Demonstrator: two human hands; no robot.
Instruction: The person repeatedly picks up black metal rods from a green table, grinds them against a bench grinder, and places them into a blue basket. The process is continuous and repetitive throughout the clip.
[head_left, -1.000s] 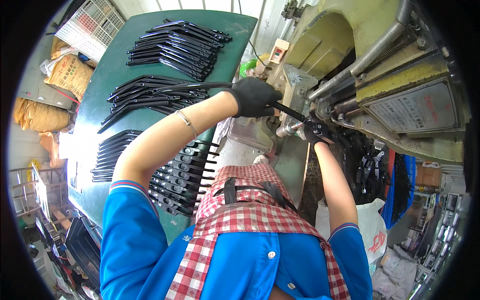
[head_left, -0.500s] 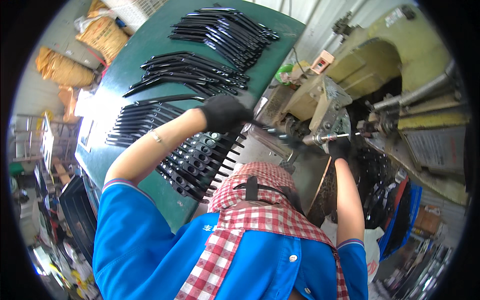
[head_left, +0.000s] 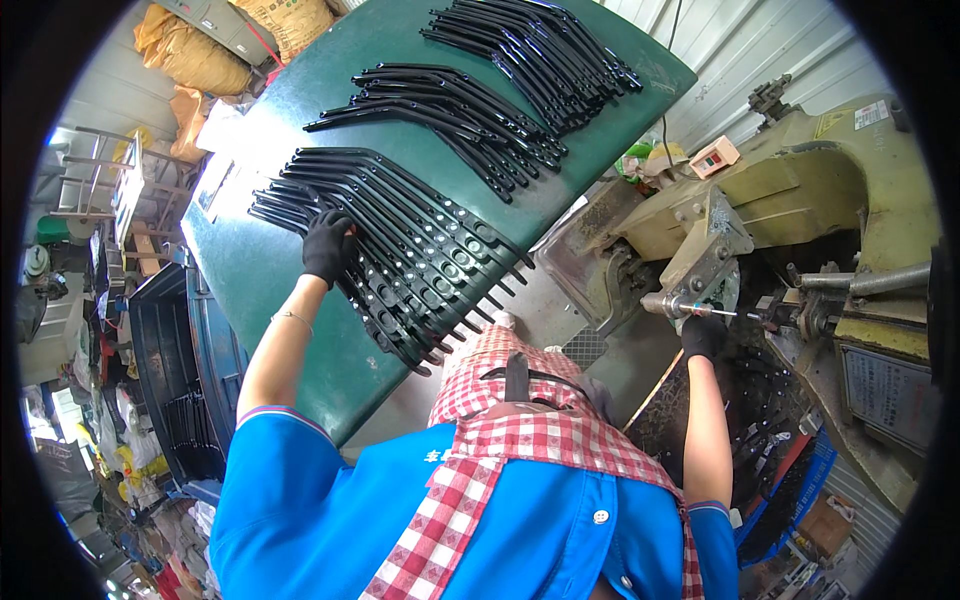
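Observation:
My left hand (head_left: 328, 246), in a black glove with bare fingertips, lies over the left side of a row of bent black metal bars (head_left: 400, 230). Its fingers curl down onto one bar. The bars lie side by side on the green table, their flat, holed ends toward me. My right hand (head_left: 703, 336), also black-gloved, is at the machine, just under a thin metal rod (head_left: 712, 312) beside a metal cylinder (head_left: 660, 303). Its fingers look closed, but what they hold is hidden.
Two more groups of black bars lie farther back on the green table (head_left: 330, 390). A greenish machine (head_left: 800, 180) stands at the right. Black parts (head_left: 755, 430) lie below it, near a blue crate (head_left: 815, 470). Sacks (head_left: 195, 60) stand at the back left, a dark blue bin (head_left: 175, 360) at the left.
My left hand has moved left from beside the machine to the row of bars. The dark bar blurred between my hands is gone from there. My right hand stays by the rod.

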